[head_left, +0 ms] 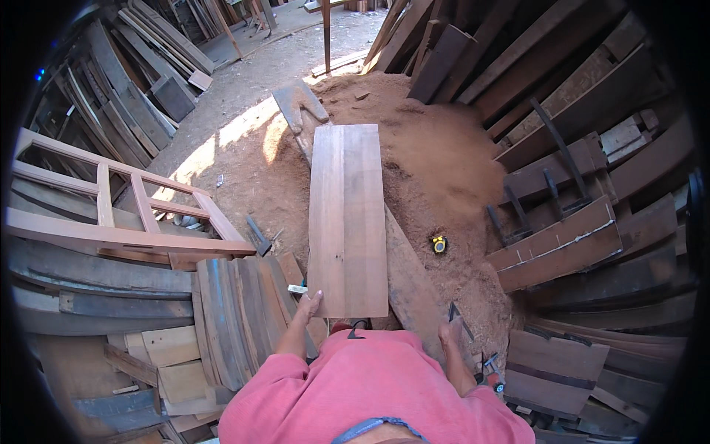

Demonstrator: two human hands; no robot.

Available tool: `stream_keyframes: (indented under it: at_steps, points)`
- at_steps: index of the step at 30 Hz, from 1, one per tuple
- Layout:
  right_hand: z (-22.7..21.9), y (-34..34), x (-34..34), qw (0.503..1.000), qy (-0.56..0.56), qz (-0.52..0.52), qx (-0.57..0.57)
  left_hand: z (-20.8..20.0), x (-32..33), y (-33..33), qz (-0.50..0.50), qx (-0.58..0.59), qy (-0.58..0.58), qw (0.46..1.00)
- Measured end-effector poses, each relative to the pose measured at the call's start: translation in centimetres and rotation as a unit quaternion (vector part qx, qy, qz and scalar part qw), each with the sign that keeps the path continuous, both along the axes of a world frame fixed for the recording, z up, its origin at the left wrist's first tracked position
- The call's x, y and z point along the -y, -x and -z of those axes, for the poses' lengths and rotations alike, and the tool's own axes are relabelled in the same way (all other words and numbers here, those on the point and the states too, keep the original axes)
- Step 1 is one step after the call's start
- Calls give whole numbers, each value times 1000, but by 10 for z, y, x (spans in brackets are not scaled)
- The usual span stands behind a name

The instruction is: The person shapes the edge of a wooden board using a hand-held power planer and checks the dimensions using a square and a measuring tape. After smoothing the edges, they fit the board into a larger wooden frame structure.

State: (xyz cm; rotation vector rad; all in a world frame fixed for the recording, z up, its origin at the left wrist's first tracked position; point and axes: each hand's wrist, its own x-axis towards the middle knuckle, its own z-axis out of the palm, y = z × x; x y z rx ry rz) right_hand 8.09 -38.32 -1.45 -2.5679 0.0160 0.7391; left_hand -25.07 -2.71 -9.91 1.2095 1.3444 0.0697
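A wide wooden panel (346, 214) made of joined boards lies lengthwise before me on a rough plank (411, 277). My left hand (309, 305) grips the panel's near left corner, with the thumb on top and the other fingers partly hidden. Beside that hand is a small white and green item (297, 289), too small to name. My right hand (449, 332) is closed around a dark carpenter's square (461, 321), held to the right of the panel and apart from it. A yellow and black tape measure (439, 245) rests on the sawdust farther right.
Left stands a wooden frame (140, 200), with a dark-headed hammer-like tool (258, 235) near its corner. Stacked boards (237, 318) lie close on my left. Past the panel is a notched plank end (299, 103). Leaning timber (555, 96) and dark clamps (562, 155) crowd the right.
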Motion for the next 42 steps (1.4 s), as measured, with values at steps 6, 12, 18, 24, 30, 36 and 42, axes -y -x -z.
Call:
stream_keyframes:
  at_steps: [6,12,18,24,30,36,42]
  points:
    - [-38,11,-102,991,-39,-124,28,-12,0,-4,2,-39,-42,998]
    - [-2,65,-160,959,-56,-278,7,-21,-5,5,0,161,58,985]
    - [-1,83,-170,931,-87,-355,21,-77,-3,4,20,138,27,990]
    - [6,70,-159,927,-131,-350,37,-123,4,-16,60,121,-107,985]
    - [-2,55,-155,928,-112,-357,5,-223,38,-76,177,-13,-250,952]
    - [-57,6,-178,937,-275,-173,130,-226,93,-121,104,98,-306,941]
    - [-181,-57,-185,802,-475,-163,323,-222,117,-146,109,149,-246,952]
